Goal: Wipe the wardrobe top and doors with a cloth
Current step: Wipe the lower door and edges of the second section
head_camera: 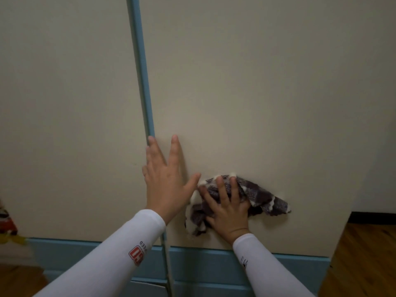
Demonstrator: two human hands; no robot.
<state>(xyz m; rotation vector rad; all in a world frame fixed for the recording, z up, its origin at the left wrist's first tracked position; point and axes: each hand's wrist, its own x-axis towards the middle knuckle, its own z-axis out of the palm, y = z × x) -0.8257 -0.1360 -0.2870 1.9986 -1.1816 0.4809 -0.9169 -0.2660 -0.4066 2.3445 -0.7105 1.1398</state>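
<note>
Our right hand [229,209] presses the cloth [267,202] flat-fingered on the cream door [257,93]; left hand [165,185] splayed, empty, beside; wood floor [364,254] rightward.

Dim, even light; soft shadows beside the hands; slight blur throughout; wide-angle bending at the edges.

Both arms reach forward in white sleeves, the left forearm [115,251] coming in from the lower left and the right forearm [265,269] from the lower right. The left hand [166,183] lies flat, palm forward, its fingers [174,151] straight, spread and pointing up, thumb out to the right. Just beside it, the right hand [228,209] presses palm-first on the cloth [270,201], fingers splayed and only slightly bent.
</note>
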